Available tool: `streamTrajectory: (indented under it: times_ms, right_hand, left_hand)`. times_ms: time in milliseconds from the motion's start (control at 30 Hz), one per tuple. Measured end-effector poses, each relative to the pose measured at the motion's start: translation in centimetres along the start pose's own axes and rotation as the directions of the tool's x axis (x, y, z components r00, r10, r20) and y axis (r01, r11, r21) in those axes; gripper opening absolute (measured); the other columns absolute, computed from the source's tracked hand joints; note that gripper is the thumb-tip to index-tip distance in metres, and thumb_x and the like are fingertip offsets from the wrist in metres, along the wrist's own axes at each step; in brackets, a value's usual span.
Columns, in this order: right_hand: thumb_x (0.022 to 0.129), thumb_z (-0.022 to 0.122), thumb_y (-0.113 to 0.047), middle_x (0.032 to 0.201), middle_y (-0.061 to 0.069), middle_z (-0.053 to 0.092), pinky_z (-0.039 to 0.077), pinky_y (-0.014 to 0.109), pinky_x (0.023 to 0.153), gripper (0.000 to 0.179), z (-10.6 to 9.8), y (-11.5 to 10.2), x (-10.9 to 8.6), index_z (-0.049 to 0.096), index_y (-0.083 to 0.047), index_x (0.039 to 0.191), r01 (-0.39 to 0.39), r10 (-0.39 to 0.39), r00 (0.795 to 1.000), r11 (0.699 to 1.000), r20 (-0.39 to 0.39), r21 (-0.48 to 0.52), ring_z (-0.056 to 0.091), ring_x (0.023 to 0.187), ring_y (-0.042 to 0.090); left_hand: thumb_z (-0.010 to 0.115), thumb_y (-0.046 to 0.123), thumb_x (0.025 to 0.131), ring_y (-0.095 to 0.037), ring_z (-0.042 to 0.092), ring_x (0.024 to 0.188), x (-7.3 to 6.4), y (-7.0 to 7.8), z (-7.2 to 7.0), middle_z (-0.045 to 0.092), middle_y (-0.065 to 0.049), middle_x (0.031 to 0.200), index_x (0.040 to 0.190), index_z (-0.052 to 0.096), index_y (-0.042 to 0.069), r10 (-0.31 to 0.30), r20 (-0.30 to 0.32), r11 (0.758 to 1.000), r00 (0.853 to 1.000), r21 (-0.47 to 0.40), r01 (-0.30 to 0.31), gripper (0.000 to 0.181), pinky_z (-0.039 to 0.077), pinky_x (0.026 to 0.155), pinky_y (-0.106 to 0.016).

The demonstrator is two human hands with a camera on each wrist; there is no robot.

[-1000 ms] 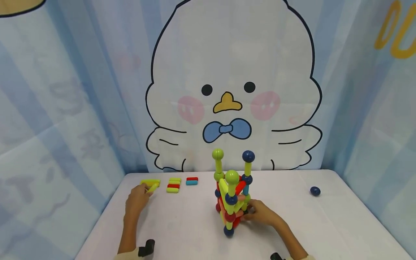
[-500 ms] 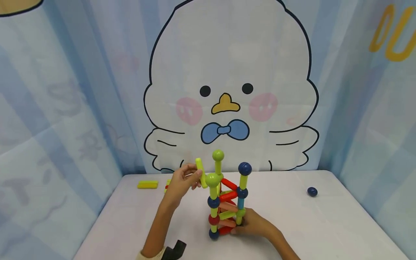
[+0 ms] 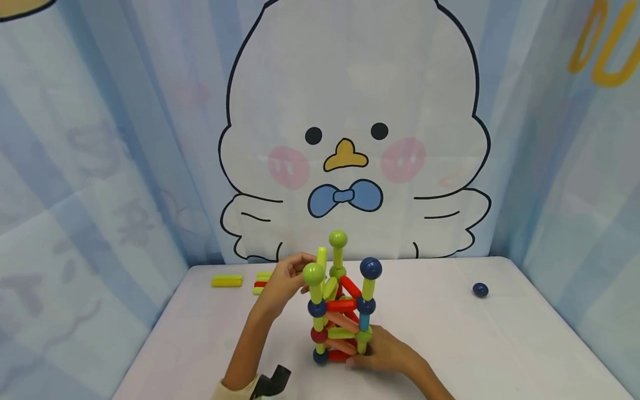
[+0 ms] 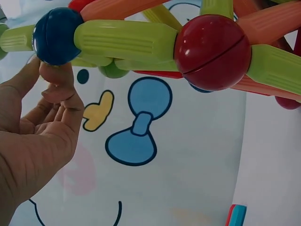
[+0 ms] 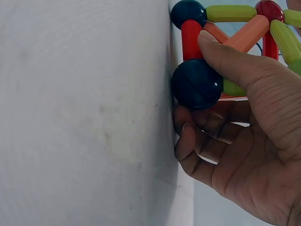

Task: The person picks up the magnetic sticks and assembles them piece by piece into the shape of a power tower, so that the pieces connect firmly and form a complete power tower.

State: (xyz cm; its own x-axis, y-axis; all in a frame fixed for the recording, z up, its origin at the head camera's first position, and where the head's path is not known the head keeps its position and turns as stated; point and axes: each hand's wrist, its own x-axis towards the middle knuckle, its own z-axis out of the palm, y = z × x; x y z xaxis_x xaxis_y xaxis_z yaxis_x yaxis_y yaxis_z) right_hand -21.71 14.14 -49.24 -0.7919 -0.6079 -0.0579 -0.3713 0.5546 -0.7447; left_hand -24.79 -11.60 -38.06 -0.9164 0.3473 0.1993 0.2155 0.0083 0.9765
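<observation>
A tower of coloured building rods and balls (image 3: 341, 305) stands on the table in the head view. My left hand (image 3: 285, 280) is at its upper left side, pinching a yellow-green rod (image 3: 322, 256) held nearly upright behind a green ball (image 3: 313, 274). The ball partly hides those fingertips. In the left wrist view, the left hand (image 4: 40, 134) has its fingertips behind a dark blue ball (image 4: 59, 35), and the rod is hidden. My right hand (image 3: 385, 350) grips the tower's base. In the right wrist view, its thumb lies on a red rod (image 5: 190, 40) above a dark blue ball (image 5: 195, 84).
Yellow rods (image 3: 227, 281) lie at the table's back left. Beside them, green and red rods (image 3: 261, 284) are partly covered by the left hand. One dark blue ball (image 3: 480, 290) lies at the right. A patterned curtain (image 3: 430, 233) hangs behind the white table (image 3: 500, 344).
My left hand has taken a yellow-green rod from the back left and carried it right to the tower's top. The tower has turned and shifted slightly left, with my right hand still at its base.
</observation>
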Motion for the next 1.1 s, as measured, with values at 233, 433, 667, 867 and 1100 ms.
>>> streamTrajectory:
  times_ms: [233,433,667,867,1100]
  right_hand:
    - [0.084,0.075,-0.039,0.085,-0.011,0.056,0.044,0.022,0.069,0.035,-0.1,0.0,0.0,0.057,-0.021,0.108,0.005,-0.006,1.000,1.000,-0.021,-0.024,0.052,0.079,0.003]
    - [0.084,0.075,-0.038,0.083,-0.011,0.054,0.043,0.021,0.068,0.035,0.0,0.1,-0.1,0.056,-0.021,0.108,0.012,-0.013,0.999,1.000,-0.030,-0.026,0.051,0.078,0.003]
    - [0.085,0.075,-0.039,0.083,-0.010,0.054,0.043,0.022,0.067,0.035,-0.1,0.1,-0.1,0.056,-0.020,0.109,0.007,-0.008,0.999,1.000,-0.033,-0.022,0.051,0.077,0.003]
    - [0.085,0.075,-0.036,0.087,-0.009,0.058,0.045,0.022,0.071,0.038,0.0,0.1,-0.2,0.056,-0.018,0.113,-0.006,0.006,1.000,1.000,-0.030,0.027,0.053,0.079,0.005]
    - [0.084,0.077,-0.035,0.112,-0.010,0.064,0.051,0.037,0.093,0.055,0.5,0.0,-0.2,0.053,-0.021,0.132,-0.030,0.034,0.999,0.995,-0.039,0.092,0.057,0.095,0.007]
  left_hand:
    - [0.063,0.017,0.095,-0.018,0.053,0.083,0.5,0.5,0.4,0.061,-0.007,0.107,0.120,0.062,0.003,-0.016,0.002,0.999,1.000,0.033,0.016,0.029,0.046,0.068,-0.023]
    - [0.068,0.024,0.093,-0.018,0.057,0.088,0.9,1.1,0.9,0.064,-0.003,0.102,0.119,0.061,0.004,0.000,-0.007,1.000,1.000,0.026,0.001,0.034,0.050,0.073,-0.024]
    - [0.068,0.016,0.092,-0.018,0.065,0.077,2.4,2.7,0.8,0.065,-0.006,0.088,0.144,0.040,0.025,0.123,0.107,0.989,0.987,0.064,-0.130,0.059,0.054,0.071,-0.027]
    - [0.069,0.019,0.091,-0.022,0.063,0.062,3.7,4.2,0.6,0.058,-0.011,0.079,0.150,0.033,0.035,0.159,0.255,0.941,0.954,0.253,-0.225,0.071,0.056,0.066,-0.029]
    - [0.070,0.024,0.091,-0.019,0.065,0.059,4.0,4.4,0.9,0.059,-0.009,0.075,0.139,0.045,0.027,0.184,0.271,0.885,0.945,0.373,-0.279,0.055,0.057,0.066,-0.033]
